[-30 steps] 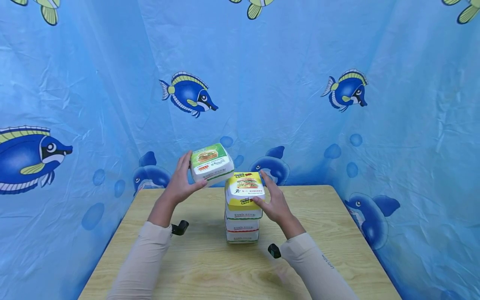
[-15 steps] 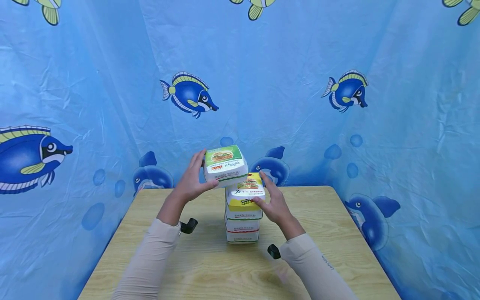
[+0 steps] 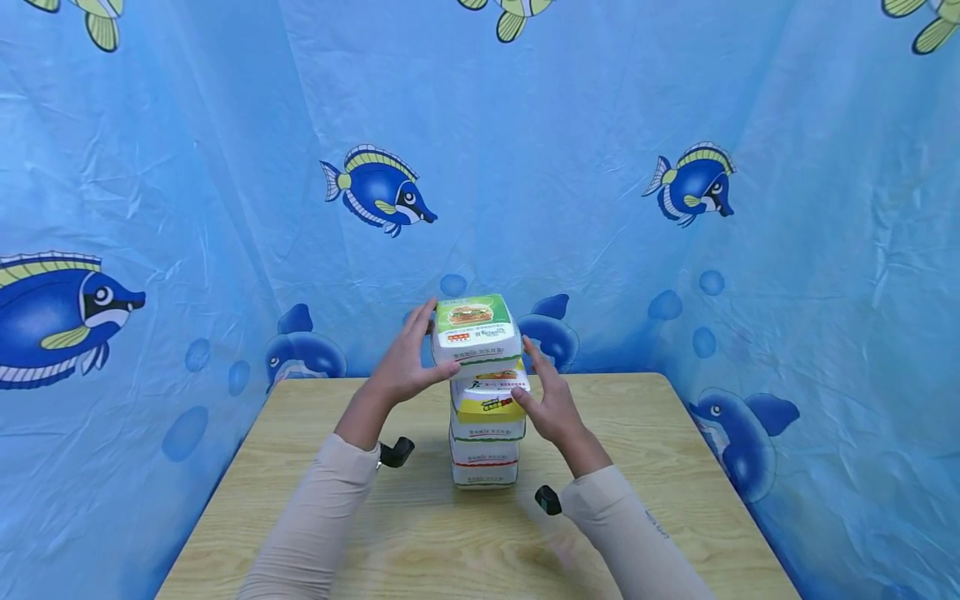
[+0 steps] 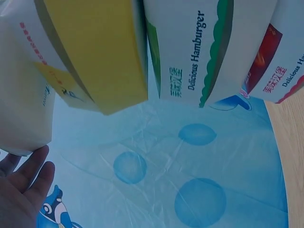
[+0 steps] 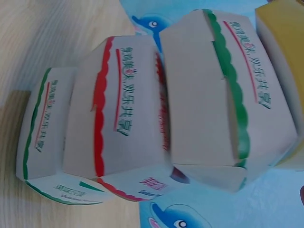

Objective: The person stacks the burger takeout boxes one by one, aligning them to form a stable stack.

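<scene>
My left hand grips a green-and-white hamburger box between thumb and fingers, close over the top of a stack. Just below it is a yellow-and-white hamburger box, whose right side my right hand holds with the thumb in front and fingers behind. Under the yellow box stand several white hamburger boxes, among them a red-trimmed box and a green-trimmed box. The left wrist view has the left fingers against the top box's edge. In the right wrist view the right hand is almost wholly hidden.
The stack stands on a wooden table, near its middle. Behind and at both sides hangs a blue curtain printed with fish and dolphins. A small black camera juts out by the left wrist, another black camera by the right.
My left hand has carried the green-and-white box rightward, from left of the stack to over the yellow box, and it now sits more level. My right hand has stayed at the yellow box.
</scene>
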Demonstrator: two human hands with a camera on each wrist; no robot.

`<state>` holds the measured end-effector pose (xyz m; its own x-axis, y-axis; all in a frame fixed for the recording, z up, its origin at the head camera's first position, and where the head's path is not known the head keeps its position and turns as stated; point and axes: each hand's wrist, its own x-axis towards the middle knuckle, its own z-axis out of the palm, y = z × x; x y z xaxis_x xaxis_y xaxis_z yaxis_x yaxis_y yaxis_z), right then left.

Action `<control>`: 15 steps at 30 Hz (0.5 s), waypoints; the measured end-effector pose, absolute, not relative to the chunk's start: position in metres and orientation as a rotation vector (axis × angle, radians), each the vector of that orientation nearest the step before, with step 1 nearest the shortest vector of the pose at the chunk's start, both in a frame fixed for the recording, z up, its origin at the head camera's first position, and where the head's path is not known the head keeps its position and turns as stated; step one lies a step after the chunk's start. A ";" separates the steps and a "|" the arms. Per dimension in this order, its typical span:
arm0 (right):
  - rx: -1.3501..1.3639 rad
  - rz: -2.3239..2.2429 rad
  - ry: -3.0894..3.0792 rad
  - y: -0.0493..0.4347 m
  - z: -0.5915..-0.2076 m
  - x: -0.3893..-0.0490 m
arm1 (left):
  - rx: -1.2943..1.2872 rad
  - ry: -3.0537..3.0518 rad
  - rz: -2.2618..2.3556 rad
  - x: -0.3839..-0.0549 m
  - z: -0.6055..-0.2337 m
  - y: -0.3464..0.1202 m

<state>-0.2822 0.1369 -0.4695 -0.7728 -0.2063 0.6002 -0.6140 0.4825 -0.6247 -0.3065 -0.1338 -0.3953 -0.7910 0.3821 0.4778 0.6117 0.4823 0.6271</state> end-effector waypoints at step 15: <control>0.722 1.276 -2.202 0.144 -0.455 -0.282 | -0.868 -2.480 -1.202 -0.304 -0.394 -0.115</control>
<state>-0.2820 0.1441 -0.4554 -0.7395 -0.1978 0.6434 -0.6566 0.4228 -0.6247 -0.3042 -0.1152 -0.3938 -0.7908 0.4034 0.4603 0.6113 0.4817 0.6280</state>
